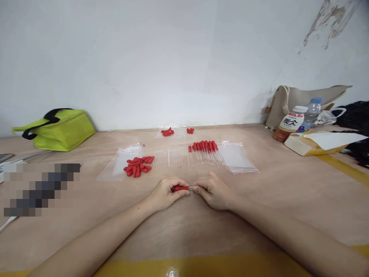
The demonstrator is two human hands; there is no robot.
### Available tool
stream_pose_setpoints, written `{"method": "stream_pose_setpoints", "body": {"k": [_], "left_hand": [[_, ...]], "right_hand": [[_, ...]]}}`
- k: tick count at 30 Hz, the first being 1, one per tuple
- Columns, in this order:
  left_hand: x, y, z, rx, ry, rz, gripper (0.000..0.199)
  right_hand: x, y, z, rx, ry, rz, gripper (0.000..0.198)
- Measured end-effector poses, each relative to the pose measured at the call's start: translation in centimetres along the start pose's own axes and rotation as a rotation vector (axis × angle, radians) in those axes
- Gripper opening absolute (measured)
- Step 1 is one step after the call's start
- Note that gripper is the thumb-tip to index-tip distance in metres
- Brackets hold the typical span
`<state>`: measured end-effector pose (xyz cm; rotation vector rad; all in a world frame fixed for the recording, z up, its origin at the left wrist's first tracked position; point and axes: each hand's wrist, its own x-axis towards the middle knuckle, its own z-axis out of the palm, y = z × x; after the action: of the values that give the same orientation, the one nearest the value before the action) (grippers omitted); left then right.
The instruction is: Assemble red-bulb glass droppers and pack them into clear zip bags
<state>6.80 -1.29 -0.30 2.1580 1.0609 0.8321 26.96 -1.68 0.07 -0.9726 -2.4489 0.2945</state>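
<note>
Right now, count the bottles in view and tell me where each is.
2: a white-capped bottle at the right, in front of the beige bag, and a clear blue-capped bottle just behind the first, partly covered. More could be hidden behind the bag.

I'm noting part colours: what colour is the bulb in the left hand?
Red; the bulb shows in the head view.

Matt red rubbery teardrop bulbs (pixel 136 171), thin clear glassy tubes (pixel 168 157), glossy transparent flat plastic bag (pixel 238 157), matt brown counter (pixel 178 234)
</note>
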Motion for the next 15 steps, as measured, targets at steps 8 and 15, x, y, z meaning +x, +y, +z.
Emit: {"method": "stream_pose_setpoints", "body": {"k": [8,15], "left_hand": [[0.8,-1.9,-1.1,-0.137,-0.033,-0.069,0.036],[0.7,-2.1,-1.1,-0.004,0.043,-0.073,0.039]], "right_hand": [[-0.2,-0.7,-1.2,-0.212,0.012,0.016,0.022],[3.8,3.9,-1.5,0.079,0.225,0.435,0.021]]}}
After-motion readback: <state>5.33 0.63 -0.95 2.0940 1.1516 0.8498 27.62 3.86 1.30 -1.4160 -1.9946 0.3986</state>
